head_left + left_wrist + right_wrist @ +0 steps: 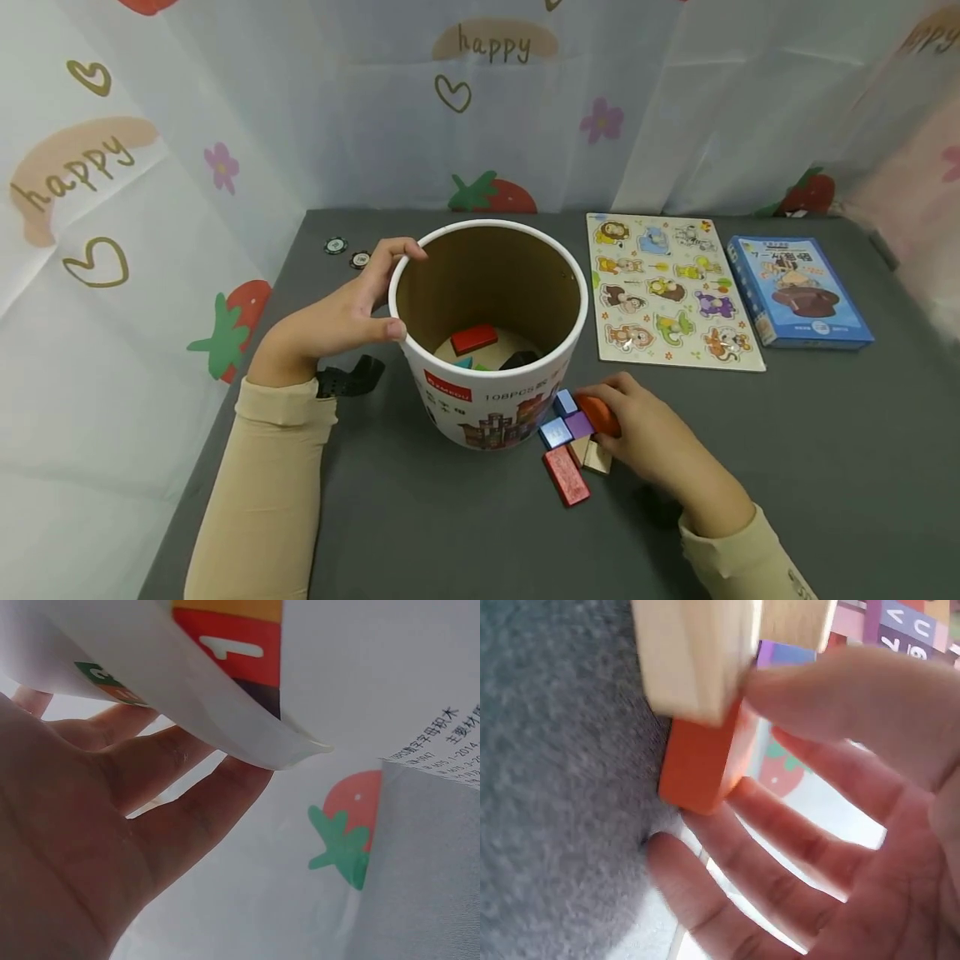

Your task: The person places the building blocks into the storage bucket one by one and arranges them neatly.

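Observation:
A white paper bucket (442, 412) with printed letters and buildings stands mid-table, a few blocks inside, among them a red block (474, 338). My left hand (348, 312) grips its rim on the left side, fingertips over the edge and thumb along the front. To the right of the bucket, my right hand (656, 429) has its fingers curled round an orange block (701, 765) on the table. Near the thumb is a plain wood block (690, 660). Beside it lie a purple block (579, 425), blue blocks (556, 433), another plain wood block and a red rectangular block (566, 476).
An animal puzzle board (671, 292) lies at the back right, with a blue box (798, 292) next to it. Two round chips (335, 245) lie at the back left. A printed white cloth (360, 142) hangs behind the grey table (420, 533).

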### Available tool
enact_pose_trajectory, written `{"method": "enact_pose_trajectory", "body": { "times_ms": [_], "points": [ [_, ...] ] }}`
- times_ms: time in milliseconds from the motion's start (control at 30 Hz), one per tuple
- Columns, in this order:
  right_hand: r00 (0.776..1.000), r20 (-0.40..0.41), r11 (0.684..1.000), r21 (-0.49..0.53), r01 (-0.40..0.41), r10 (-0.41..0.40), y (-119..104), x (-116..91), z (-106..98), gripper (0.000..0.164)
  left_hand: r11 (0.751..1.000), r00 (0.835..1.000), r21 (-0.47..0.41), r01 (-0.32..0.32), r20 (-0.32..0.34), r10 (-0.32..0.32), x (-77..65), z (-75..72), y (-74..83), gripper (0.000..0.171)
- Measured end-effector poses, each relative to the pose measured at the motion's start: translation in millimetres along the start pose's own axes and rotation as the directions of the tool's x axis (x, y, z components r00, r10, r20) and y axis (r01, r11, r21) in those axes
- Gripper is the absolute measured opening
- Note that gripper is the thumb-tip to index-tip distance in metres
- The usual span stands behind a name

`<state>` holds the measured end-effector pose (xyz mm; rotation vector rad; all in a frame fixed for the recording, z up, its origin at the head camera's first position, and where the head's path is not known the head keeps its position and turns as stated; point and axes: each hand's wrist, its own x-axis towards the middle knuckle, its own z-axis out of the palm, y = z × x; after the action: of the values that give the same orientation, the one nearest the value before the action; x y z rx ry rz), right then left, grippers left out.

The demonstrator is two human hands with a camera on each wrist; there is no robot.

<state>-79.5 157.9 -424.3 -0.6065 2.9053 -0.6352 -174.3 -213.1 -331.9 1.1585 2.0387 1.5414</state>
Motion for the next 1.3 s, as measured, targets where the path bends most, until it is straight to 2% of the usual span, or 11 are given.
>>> {"method": "enact_pose_trajectory", "body": {
  "times_ms": [100,200,500,633,733,900,1033,1200,1300],
  "points": [
    [1.0,-0.004,0.999,-0.037,0.03,-0.03,1.0,4.2,0.8,0.058,1.0,1.0,-0.011,0.001,-0.003,-0.001,1.3,-2.1,-0.1,0.085],
    [1.0,-0.01,0.998,-0.056,0.027,-0.028,1.5,7.6,2.2,0.06,1.0,1.0,-0.027,0.005,-0.01,-0.005,1.0,-3.0,-0.5,0.085],
    [0.999,0.003,0.999,-0.024,-0.045,0.045,6.4,0.0,-0.7,0.063,1.0,1.0,-0.018,0.006,-0.006,-0.006,1.0,-1.1,-1.1,0.085],
    [0.994,-0.004,0.994,0.032,-0.108,0.108,7.0,-4.0,-8.0,0.059,1.0,1.0,-0.015,0.009,-0.002,-0.009,1.2,-0.8,0.0,0.085],
    [0.991,-0.037,0.988,0.083,-0.128,0.132,4.3,-4.0,-19.7,0.057,1.0,1.0,-0.019,0.011,-0.007,-0.011,0.6,-2.6,1.3,0.086],
    [0.981,-0.166,0.986,0.145,-0.079,0.103,-8.8,-2.7,-45.4,0.056,1.0,1.0,-0.015,0.01,-0.015,-0.01,-2.3,-6.3,2.8,0.086],
    [0.952,-0.301,0.982,0.189,0.001,0.057,-24.1,-2.7,-67.6,0.058,1.0,1.0,-0.023,0.013,-0.013,-0.013,-3.5,-6.7,2.3,0.086],
    [0.879,-0.478,0.977,0.183,0.108,-0.007,-42.9,-0.8,-94.1,0.06,0.999,1.0,-0.046,0.027,-0.005,-0.027,-2.3,-3.8,0.1,0.085],
    [0.839,-0.542,0.969,0.187,0.164,-0.037,-55.1,2.1,-106.8,0.061,0.998,0.999,-0.057,0.036,0.0,-0.036,-0.5,-1.5,-0.8,0.087]
  ]
}}
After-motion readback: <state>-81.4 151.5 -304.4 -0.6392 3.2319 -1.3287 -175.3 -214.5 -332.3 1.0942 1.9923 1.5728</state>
